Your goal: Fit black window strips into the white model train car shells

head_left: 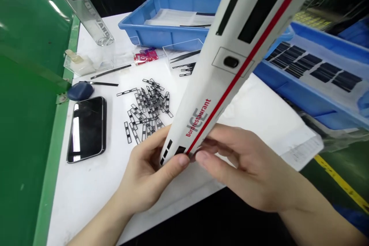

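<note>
Both hands are closed on the lower end of a white ICE model railcar shell (219, 84), held clear of the tabletop and tilted up toward the far right. The left hand (147, 173) supports it from beneath, thumb along the side. The right hand (248, 169) pinches from the other side, fingertips (203, 158) by the red stripe. This is a sound hold: the fingers stay low, leaving the black window panels higher up uncovered (the lettering reads "Bordrestaurant").

Containers: the far blue plastic tray (155, 36) holds white sheets and thin dark strips. The right blue tray (300, 100) carries a pale sheet with rows of black strips. A clear acrylic box (184, 48) holds tweezers (186, 56) and a few black strips. Loose black-framed strips (147, 109) lie heaped on the white table (86, 200), left of the hands, with a smartphone (86, 128) beyond them at left.
</note>
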`<control>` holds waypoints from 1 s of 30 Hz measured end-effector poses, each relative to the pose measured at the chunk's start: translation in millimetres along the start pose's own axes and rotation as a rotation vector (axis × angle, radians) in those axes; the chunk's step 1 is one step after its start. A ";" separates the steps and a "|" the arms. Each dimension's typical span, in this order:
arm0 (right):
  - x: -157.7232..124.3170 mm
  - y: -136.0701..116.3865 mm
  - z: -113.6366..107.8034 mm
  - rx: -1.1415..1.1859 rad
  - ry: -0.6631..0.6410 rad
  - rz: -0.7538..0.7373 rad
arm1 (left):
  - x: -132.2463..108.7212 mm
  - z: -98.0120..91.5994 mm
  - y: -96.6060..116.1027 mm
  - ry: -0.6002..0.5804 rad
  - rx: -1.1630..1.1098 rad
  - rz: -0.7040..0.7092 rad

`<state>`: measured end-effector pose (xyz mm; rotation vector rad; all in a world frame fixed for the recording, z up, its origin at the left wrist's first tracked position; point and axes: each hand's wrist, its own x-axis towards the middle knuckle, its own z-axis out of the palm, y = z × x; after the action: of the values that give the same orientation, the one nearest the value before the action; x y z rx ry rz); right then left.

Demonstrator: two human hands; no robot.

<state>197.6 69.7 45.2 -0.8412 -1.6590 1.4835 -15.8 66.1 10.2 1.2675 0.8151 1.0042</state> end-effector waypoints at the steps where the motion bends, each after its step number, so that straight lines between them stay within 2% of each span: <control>1: -0.8 -1.7 1.7 -0.015 -0.009 -0.007 | -0.5 0.1 -0.2 -0.002 0.012 0.006; 4: -0.4 -5.6 4.8 -0.043 -0.001 0.005 | -1.6 0.7 -0.4 -0.028 -0.003 0.030; 7: 1.0 -8.4 6.6 -0.074 0.004 0.008 | -1.8 1.9 1.3 -0.004 -0.025 0.064; 13: -2.1 -11.6 10.1 -0.325 0.063 -0.007 | -1.3 5.5 6.1 0.025 -0.075 -0.020; 17: -0.6 -10.5 10.5 -0.356 0.074 0.007 | -1.7 7.4 5.0 0.015 -0.133 -0.079; 24: 4.7 4.4 27.8 -0.070 0.093 0.102 | 2.2 10.0 0.4 0.206 -0.198 -0.118; 28: 1.2 8.4 32.9 -0.083 0.082 0.112 | 5.3 7.4 -1.6 0.357 -0.295 -0.120; 30: -0.4 8.8 31.5 -0.138 0.064 0.167 | 4.8 6.9 -2.0 0.358 -0.303 -0.131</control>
<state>170.6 54.5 34.7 -1.1147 -1.6932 1.4484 -7.5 68.0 9.4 0.7769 0.9628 1.2147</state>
